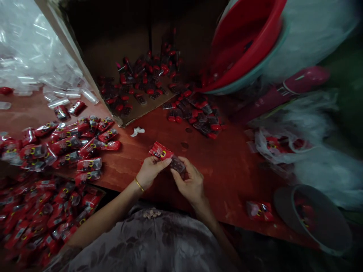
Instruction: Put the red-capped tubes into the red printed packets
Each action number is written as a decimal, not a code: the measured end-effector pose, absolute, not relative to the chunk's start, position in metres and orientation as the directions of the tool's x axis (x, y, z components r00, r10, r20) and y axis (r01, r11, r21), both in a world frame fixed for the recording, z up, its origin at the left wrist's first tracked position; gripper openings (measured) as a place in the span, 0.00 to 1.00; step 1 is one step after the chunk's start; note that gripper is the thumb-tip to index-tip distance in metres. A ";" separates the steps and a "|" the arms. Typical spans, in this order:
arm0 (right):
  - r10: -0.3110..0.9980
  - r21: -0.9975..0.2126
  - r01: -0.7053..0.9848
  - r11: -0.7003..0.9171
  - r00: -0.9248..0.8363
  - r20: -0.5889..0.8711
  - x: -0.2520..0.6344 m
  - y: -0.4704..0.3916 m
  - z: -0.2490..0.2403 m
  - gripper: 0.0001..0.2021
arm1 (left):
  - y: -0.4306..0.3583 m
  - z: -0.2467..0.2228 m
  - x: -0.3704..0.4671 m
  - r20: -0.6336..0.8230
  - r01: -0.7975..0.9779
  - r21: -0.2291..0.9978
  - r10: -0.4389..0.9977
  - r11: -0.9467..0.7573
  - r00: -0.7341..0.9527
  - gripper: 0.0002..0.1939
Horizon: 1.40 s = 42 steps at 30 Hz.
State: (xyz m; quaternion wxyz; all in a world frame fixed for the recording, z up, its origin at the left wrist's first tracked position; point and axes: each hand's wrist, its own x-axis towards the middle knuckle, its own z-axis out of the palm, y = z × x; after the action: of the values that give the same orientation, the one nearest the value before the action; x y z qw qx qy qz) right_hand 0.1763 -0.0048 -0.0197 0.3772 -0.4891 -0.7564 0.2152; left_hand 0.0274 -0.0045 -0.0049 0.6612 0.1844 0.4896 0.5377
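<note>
I'm working the left hand [150,173], fingers pinching one red printed plastic sleeve [161,150], and the right hand [191,183], fingers pinching one dark translucent plastic container [178,165], over the red-brown wooden desk [227,166]. Squeezing too hard could be creasing the sleeve. Beyond, I'm counting one brown cardboard box [78,62], two nested plastic basins [263,49], red and teal.

Packing workshop: open carton [113,37], red basin [249,41] (tilted), heaps of red packets [90,147]

Right hand [193,184] partly covers the container [177,165]. Top edge crops the red basin [266,37] and carton [78,56]. Left edge crops the packets [32,152]. Contents [306,216] of the bin [287,207]: blurred.
</note>
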 end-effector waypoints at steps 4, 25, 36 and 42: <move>0.911 -0.733 0.541 0.412 -0.271 0.312 0.165 -0.009 -0.019 0.15 | 0.000 -0.001 0.024 -0.427 -0.637 0.720 0.899 0.276 -0.093 0.19; 0.925 -0.772 0.512 0.376 -0.157 0.346 0.137 -0.010 -0.026 0.16 | -0.009 -0.008 0.033 -0.406 -0.582 0.759 0.911 0.290 -0.076 0.17; 0.969 -0.931 0.315 0.185 -0.214 0.120 0.149 -0.013 -0.027 0.15 | -0.010 -0.004 0.026 -0.416 -0.711 0.657 0.907 0.251 -0.065 0.20; 0.961 -0.918 0.325 0.227 -0.230 0.156 0.141 -0.009 -0.021 0.14 | -0.012 -0.006 0.026 -0.443 -0.684 0.678 0.892 0.267 -0.091 0.18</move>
State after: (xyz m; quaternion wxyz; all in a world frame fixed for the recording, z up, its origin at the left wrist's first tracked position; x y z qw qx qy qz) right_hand 0.1414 -0.0090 -0.0206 0.3974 -0.4764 -0.6748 0.3997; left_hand 0.0259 -0.0122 -0.0061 0.6637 0.1181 0.4394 0.5937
